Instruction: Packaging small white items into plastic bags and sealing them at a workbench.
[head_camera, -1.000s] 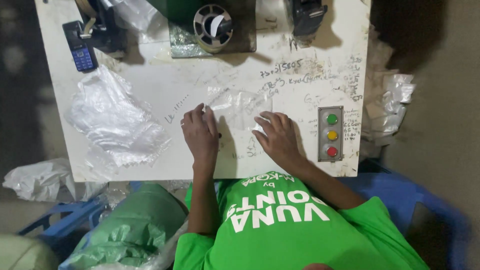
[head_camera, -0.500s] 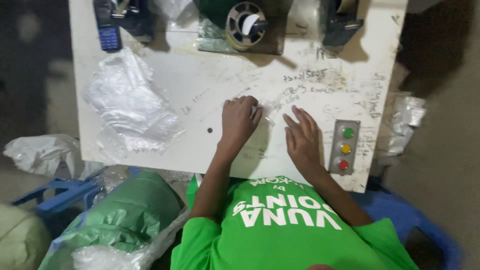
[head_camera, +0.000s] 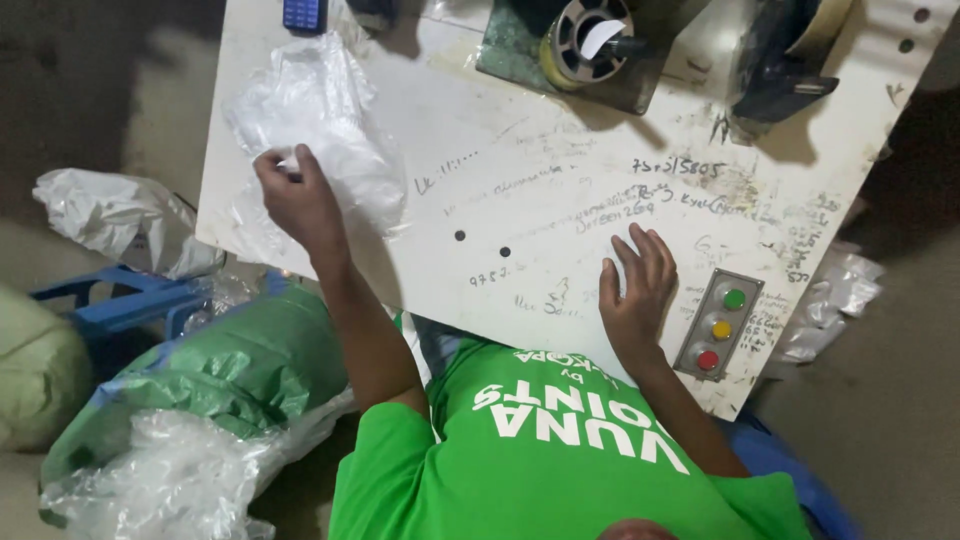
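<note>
While crumpled clear plastic bag pile (head_camera: 310, 130) lies at far left of scribbled white tabletop (head_camera: 560, 200), left hand (head_camera: 298, 195) pinches one bag's edge; right hand (head_camera: 637, 290) flat, released, near three-button control box (head_camera: 720, 325). Risk: thin bags cling, several dragging off left edge.

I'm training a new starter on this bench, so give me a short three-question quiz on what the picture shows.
1. True or false: the left hand is on the pile of clear plastic bags.
2. What is the right hand doing? A) pressing a button B) lying flat on the white table C) holding the blue phone
3. Going away from the person, what order do the colours on the button panel run in?

Key: 1 true. 2 B. 3 red, yellow, green.
</note>
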